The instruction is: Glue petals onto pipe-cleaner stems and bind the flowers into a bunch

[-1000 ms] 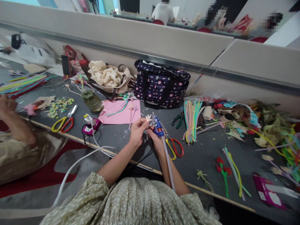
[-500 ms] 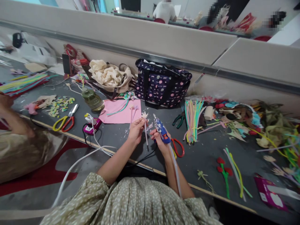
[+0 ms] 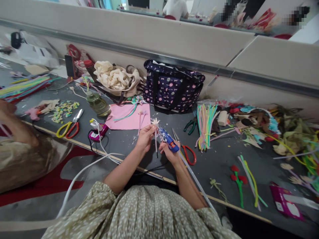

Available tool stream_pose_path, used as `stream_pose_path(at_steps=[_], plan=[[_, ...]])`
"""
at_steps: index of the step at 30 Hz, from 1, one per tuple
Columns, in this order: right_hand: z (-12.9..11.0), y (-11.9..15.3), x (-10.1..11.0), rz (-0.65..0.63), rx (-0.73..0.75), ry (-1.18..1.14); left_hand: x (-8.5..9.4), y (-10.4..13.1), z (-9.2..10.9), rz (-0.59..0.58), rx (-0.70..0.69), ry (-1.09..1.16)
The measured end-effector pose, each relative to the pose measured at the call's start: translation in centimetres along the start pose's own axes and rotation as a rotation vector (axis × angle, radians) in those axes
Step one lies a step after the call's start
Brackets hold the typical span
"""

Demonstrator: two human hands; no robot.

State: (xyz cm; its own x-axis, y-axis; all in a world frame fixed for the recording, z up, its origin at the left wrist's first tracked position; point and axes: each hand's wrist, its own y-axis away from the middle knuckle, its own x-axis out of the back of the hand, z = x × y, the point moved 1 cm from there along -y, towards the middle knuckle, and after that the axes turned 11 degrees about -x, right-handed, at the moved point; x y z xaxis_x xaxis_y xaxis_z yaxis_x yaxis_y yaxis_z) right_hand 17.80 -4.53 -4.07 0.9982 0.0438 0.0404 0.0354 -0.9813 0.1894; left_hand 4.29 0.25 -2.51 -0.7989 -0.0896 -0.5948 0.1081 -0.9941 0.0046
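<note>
Left hand (image 3: pixel 145 139) pinches pale flower (image 3: pixel 156 122) (looks light, soft, easily bent; best held by its stem (image 3: pixel 156 142)); right hand (image 3: pixel 171 153) grips blue glue gun (image 3: pixel 169 141).

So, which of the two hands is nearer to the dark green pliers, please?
The right. The right hand, gripping the blue glue gun, is left of the pliers and closer to the person; the left hand, holding a pale flower, is farther left.

cream flower (image 3: pixel 155 121) | upright, pale stem (image 3: pixel 156 142) | blue glue gun (image 3: pixel 169 141) | slanted beside flower
</note>
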Motion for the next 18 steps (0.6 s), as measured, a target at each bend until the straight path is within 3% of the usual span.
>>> stream_pose_path(at_steps=[11,18], plan=[[-0.02,0.24,0.27,0.033,0.085,0.062,-0.17,0.14,0.19,-0.014,-0.022,-0.007],[0.47,0.19,0.28,0.046,0.061,0.047,-0.29,0.28,0.26,-0.024,-0.026,0.004]])
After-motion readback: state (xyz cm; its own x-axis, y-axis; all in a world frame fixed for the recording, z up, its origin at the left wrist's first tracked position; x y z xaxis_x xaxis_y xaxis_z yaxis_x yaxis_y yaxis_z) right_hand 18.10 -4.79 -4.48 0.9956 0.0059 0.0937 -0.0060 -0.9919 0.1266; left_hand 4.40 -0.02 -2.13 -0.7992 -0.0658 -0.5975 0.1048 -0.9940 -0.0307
